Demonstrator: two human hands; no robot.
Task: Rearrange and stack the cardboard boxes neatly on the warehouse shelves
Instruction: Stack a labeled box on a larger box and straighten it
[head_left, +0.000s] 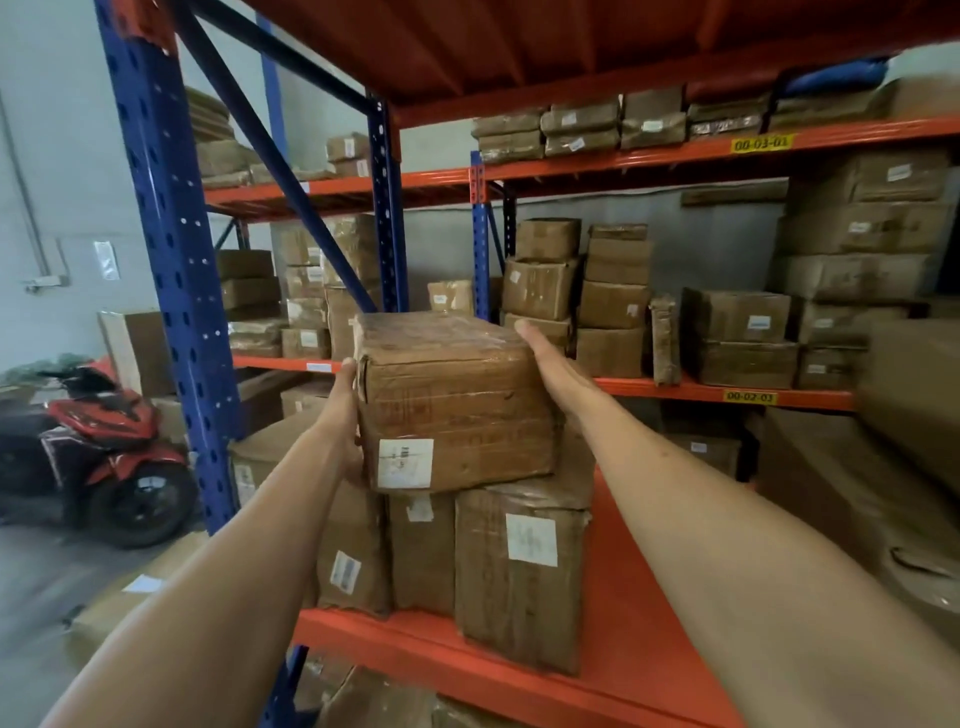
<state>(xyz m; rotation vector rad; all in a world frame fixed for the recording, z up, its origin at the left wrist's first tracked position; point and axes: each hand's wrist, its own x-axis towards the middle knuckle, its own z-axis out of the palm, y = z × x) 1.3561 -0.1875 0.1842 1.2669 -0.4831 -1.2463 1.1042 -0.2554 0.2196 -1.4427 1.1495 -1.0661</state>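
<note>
A taped brown cardboard box (452, 400) with a white label on its front sits on top of three upright boxes (519, 577) on the near orange shelf (623, 639). My left hand (345, 415) presses its left side. Against its right side lies my right hand (556, 369), fingers flat along the top edge. Both hands grip the box between them.
A blue rack upright (171, 260) stands left of the stack. More boxes fill the far shelves (727, 395) behind. Large cartons (909, 395) crowd the right side. A red scooter (98, 441) is parked on the floor at left.
</note>
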